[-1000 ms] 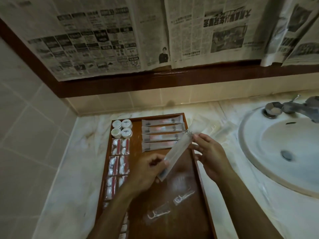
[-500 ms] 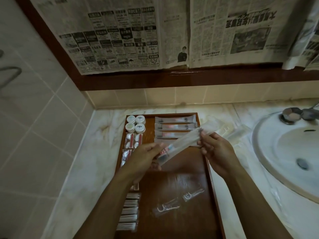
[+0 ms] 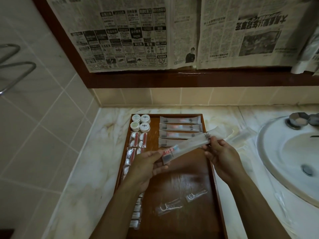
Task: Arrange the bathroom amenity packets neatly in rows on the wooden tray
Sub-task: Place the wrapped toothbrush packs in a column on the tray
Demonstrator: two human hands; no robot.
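A wooden tray [image 3: 189, 183] lies on the marble counter. Both hands hold one long clear toothbrush packet [image 3: 188, 147] slanted above the tray's middle: my left hand [image 3: 146, 167] pinches its near end, my right hand [image 3: 222, 158] pinches its far end. Behind it, several similar long packets [image 3: 179, 127] lie in a stacked row at the tray's far right. Small round white jars [image 3: 140, 123] stand at the far left corner. Red-and-white packets [image 3: 138, 141] run down the left side, partly hidden by my left arm. Two clear floss-pick packets [image 3: 196, 195] lie loose near the front.
A white sink basin [image 3: 290, 163] with a metal tap [image 3: 297, 120] sits right of the tray. More clear packets [image 3: 241, 135] lie on the counter between tray and sink. A tiled wall and a metal towel rail [image 3: 15, 71] stand to the left.
The long packet has swung from steeply slanted towards level and moved up the tray, closer to the stacked row. The head camera shifted left and nearer.
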